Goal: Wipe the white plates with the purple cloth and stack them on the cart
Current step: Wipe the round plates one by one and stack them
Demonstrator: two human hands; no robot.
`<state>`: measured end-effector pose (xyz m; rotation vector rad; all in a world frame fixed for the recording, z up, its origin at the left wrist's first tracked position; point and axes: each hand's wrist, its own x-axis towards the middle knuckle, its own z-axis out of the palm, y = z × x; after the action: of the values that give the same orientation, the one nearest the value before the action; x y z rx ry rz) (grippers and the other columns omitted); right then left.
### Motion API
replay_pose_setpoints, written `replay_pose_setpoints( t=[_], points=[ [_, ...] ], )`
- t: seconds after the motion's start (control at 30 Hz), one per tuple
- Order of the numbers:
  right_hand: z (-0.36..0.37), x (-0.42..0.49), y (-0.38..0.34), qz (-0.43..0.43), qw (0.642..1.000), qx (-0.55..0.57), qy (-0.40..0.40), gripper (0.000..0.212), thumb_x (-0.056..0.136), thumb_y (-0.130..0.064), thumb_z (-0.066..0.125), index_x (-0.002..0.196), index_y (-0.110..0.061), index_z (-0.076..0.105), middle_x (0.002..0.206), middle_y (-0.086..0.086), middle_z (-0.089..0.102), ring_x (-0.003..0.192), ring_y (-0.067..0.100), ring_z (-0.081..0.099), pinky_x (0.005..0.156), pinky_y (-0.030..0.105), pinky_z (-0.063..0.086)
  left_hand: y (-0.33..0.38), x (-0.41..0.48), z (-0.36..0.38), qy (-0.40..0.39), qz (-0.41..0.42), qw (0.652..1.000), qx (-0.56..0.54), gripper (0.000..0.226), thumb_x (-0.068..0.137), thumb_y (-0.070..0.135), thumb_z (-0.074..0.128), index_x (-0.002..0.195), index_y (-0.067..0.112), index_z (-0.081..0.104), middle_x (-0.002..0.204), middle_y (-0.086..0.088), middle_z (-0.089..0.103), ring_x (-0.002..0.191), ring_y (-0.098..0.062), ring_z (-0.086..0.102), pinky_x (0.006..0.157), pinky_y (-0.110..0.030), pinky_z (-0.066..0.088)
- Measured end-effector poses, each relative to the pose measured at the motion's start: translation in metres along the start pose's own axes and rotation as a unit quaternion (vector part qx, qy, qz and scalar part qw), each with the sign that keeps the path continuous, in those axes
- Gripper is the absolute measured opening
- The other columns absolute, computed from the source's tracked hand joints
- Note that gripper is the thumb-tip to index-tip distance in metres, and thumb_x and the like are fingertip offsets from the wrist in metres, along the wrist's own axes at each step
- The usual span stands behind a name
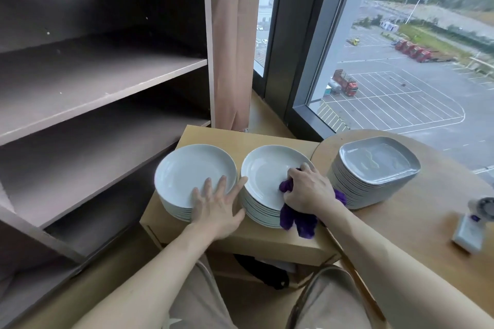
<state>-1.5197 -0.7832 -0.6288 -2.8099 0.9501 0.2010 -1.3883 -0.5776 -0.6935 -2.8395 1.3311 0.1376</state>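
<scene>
L hand point(216, 208) spread on white plates point(187, 168); R hand point(310, 192) grips purple cloth point(296, 219) (bunched).

purple cloth point(299, 222) mostly under right hand point(307, 191), white gadget point(470, 226) blurred

Your scene was lit by soft daylight entering through the window point(401, 75) at upper right; no lamp glare was recorded. The shelf unit point(93, 75) on your left was dim, its back recesses nearly black. The white plates point(192, 168) were evenly exposed, with only a faint sheen. The grey square plates point(379, 160) carried pale streaked reflections. Shadows under your left hand point(216, 208) and beneath the stacks were weak and soft-edged. The purple cloth point(294, 218) rendered saturated and dark. Wide-angle distortion bowed the window frame point(294, 35) and the shelf edges. The small white device point(470, 230) at the right edge was blurred.
</scene>
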Motion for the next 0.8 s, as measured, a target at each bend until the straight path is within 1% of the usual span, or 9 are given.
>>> replay_pose_setpoints(
  t=[0.07, 0.13, 0.2, 0.27, 0.33, 0.47, 0.63, 0.73, 0.8],
  points=[
    [0.006, -0.011, -0.003, -0.017, 0.999, 0.025, 0.023, 0.039, 0.080, -0.046, 0.050, 0.115, -0.030, 0.057, 0.111, -0.003, 0.047, 0.108, 0.027, 0.052, 0.088, 0.041, 0.045, 0.000, 0.000, -0.001, -0.001, 0.001, 1.000, 0.001, 0.078, 0.092, 0.070, 0.022, 0.145, 0.052, -0.032, 0.169, -0.006, 0.007, 0.151, -0.044, 0.008, 0.111, -0.064, 0.015],
    [0.020, -0.024, -0.006, -0.030, 0.993, 0.044, 0.102, 0.036, 0.083, -0.046, 0.052, 0.114, -0.031, 0.059, 0.109, -0.004, 0.047, 0.105, 0.025, 0.051, 0.087, 0.038, 0.042, 0.000, 0.000, -0.003, -0.007, 0.000, 1.000, 0.003, 0.078, 0.092, 0.070, 0.023, 0.145, 0.052, -0.032, 0.169, -0.006, 0.007, 0.151, -0.045, 0.008, 0.111, -0.064, 0.016],
    [0.034, -0.036, -0.008, -0.018, 0.979, 0.079, 0.187, 0.032, 0.086, -0.045, 0.057, 0.114, -0.031, 0.060, 0.112, -0.003, 0.048, 0.105, 0.025, 0.050, 0.088, 0.040, 0.043, 0.001, 0.000, -0.006, -0.018, 0.000, 1.000, 0.004, 0.078, 0.093, 0.070, 0.024, 0.145, 0.052, -0.031, 0.169, -0.005, 0.006, 0.151, -0.044, 0.007, 0.112, -0.064, 0.017],
    [0.042, -0.044, -0.007, -0.005, 0.964, 0.129, 0.233, 0.033, 0.087, -0.042, 0.062, 0.117, -0.030, 0.059, 0.117, -0.001, 0.049, 0.106, 0.027, 0.051, 0.088, 0.043, 0.045, 0.002, 0.000, -0.010, -0.033, -0.002, 0.999, 0.003, 0.078, 0.094, 0.069, 0.025, 0.146, 0.052, -0.030, 0.169, -0.004, 0.006, 0.152, -0.044, 0.007, 0.113, -0.064, 0.016],
    [0.046, -0.050, -0.005, -0.006, 0.954, 0.171, 0.246, 0.036, 0.087, -0.041, 0.065, 0.121, -0.031, 0.058, 0.119, -0.002, 0.047, 0.106, 0.026, 0.051, 0.090, 0.043, 0.046, 0.002, 0.000, -0.014, -0.047, -0.002, 0.999, -0.001, 0.077, 0.095, 0.069, 0.026, 0.147, 0.052, -0.028, 0.169, -0.003, 0.005, 0.152, -0.043, 0.006, 0.114, -0.064, 0.016],
    [0.049, -0.063, 0.000, -0.005, 0.926, 0.271, 0.263, 0.036, 0.082, -0.046, 0.062, 0.117, -0.037, 0.057, 0.112, -0.015, 0.038, 0.103, 0.016, 0.050, 0.087, 0.035, 0.049, 0.000, 0.001, -0.021, -0.079, 0.002, 0.997, -0.025, 0.077, 0.093, 0.071, 0.030, 0.147, 0.056, -0.023, 0.169, -0.002, 0.006, 0.153, -0.043, 0.006, 0.116, -0.064, 0.015],
    [0.057, -0.076, 0.010, -0.007, 0.911, 0.310, 0.271, 0.038, 0.078, -0.047, 0.060, 0.115, -0.039, 0.058, 0.113, -0.018, 0.037, 0.103, 0.012, 0.050, 0.084, 0.031, 0.049, -0.001, 0.001, -0.031, -0.099, -0.006, 0.987, -0.123, 0.075, 0.093, 0.068, 0.041, 0.151, 0.060, -0.005, 0.169, -0.003, 0.004, 0.155, -0.035, 0.004, 0.121, -0.059, 0.011],
    [0.062, -0.081, 0.016, -0.018, 0.901, 0.343, 0.266, 0.038, 0.078, -0.046, 0.063, 0.115, -0.043, 0.056, 0.117, -0.018, 0.038, 0.105, 0.012, 0.052, 0.086, 0.031, 0.049, 0.009, -0.002, -0.035, -0.068, 0.000, 0.987, -0.148, 0.075, 0.095, 0.063, 0.045, 0.157, 0.048, 0.006, 0.169, -0.007, -0.004, 0.155, -0.027, -0.006, 0.125, -0.053, 0.004],
    [0.066, -0.084, 0.022, -0.018, 0.892, 0.369, 0.261, 0.039, 0.077, -0.046, 0.063, 0.115, -0.045, 0.055, 0.118, -0.019, 0.039, 0.105, 0.009, 0.052, 0.086, 0.028, 0.047, 0.020, -0.003, -0.037, -0.026, 0.022, 0.990, -0.136, 0.072, 0.097, 0.057, 0.047, 0.158, 0.036, 0.016, 0.169, -0.006, -0.003, 0.155, -0.024, -0.008, 0.125, -0.050, 0.000]
  ],
)
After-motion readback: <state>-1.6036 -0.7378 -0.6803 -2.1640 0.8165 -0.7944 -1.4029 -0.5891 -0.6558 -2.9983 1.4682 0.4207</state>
